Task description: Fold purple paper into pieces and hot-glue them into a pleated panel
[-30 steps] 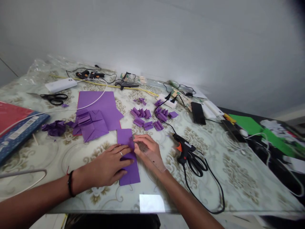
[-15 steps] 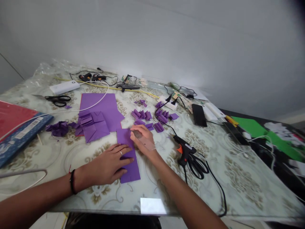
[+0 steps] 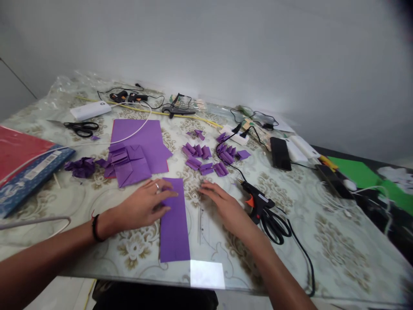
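Note:
A long purple paper strip lies flat on the glass-topped table in front of me. My left hand rests on the strip's upper left part, fingers stretched out and flat; it wears a ring and a black wristband. My right hand lies open to the right of the strip, fingers spread on the table. A clear plastic ruler lies beside the strip, just left of my right hand and apart from it.
Small folded purple pieces lie behind my hands. Larger purple sheets sit at left. A black glue gun and scissors lie at right, more scissors far left. Phone, cables and coloured card stack around.
My right hand has let go of the clear ruler, which now lies on the table beside the strip. The strip has slid nearer to me, and my left hand still presses on it.

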`<state>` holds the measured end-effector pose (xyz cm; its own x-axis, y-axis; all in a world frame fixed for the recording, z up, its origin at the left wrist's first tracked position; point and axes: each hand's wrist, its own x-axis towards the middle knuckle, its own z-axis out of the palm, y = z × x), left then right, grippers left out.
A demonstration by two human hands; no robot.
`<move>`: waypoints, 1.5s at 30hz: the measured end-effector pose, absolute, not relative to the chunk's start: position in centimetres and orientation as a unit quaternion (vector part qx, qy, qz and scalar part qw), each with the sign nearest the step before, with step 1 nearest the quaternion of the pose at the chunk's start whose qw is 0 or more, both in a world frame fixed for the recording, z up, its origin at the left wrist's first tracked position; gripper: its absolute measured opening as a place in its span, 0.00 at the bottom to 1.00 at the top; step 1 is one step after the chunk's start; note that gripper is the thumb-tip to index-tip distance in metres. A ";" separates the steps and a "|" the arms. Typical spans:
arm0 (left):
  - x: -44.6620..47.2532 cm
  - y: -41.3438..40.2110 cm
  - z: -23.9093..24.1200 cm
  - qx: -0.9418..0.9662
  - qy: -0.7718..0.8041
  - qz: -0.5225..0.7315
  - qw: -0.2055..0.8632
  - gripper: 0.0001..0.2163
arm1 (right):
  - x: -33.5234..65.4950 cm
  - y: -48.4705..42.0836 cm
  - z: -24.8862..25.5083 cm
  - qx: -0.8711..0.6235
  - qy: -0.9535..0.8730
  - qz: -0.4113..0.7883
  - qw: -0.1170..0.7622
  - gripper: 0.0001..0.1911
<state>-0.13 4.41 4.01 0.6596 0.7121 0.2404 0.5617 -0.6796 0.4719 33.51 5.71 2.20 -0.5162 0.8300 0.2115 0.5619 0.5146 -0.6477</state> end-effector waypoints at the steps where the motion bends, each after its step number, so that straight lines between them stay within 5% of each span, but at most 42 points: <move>1: -0.2 4.6 3.8 0.882 0.379 0.214 0.181 0.16 | 33.4 5.6 2.5 -0.412 -0.838 0.258 0.249 0.43; 4: -0.1 4.9 3.3 0.857 0.429 0.219 0.183 0.21 | 31.4 5.4 3.6 -0.401 -0.841 0.255 0.258 0.40; 8: 0.5 4.7 3.3 0.811 0.474 0.245 0.241 0.30 | 27.3 5.6 3.8 -0.425 -0.812 0.298 0.265 0.22; 16: 2.4 4.9 2.6 0.653 0.489 0.354 0.457 0.35 | 26.6 6.7 2.8 -0.438 -0.762 0.361 0.311 0.26; 23: 3.9 5.6 4.5 0.586 0.462 0.393 0.538 0.32 | 27.2 6.4 2.8 -0.482 -0.682 0.387 0.391 0.28; 28: 3.5 5.7 5.7 0.487 0.445 0.481 0.577 0.31 | 27.4 6.0 4.4 -0.445 -0.576 0.531 0.433 0.22; 36: 4.1 4.4 6.1 0.495 0.397 0.385 0.671 0.33 | 26.4 5.1 5.4 -0.411 -0.528 0.564 0.484 0.19; 42: 3.9 4.2 6.7 0.505 0.349 0.427 0.664 0.16 | 26.0 5.1 5.2 -0.428 -0.538 0.552 0.472 0.15; 45: 3.8 4.2 6.6 0.517 0.380 0.425 0.639 0.16 | 25.9 4.8 5.5 -0.431 -0.549 0.550 0.459 0.16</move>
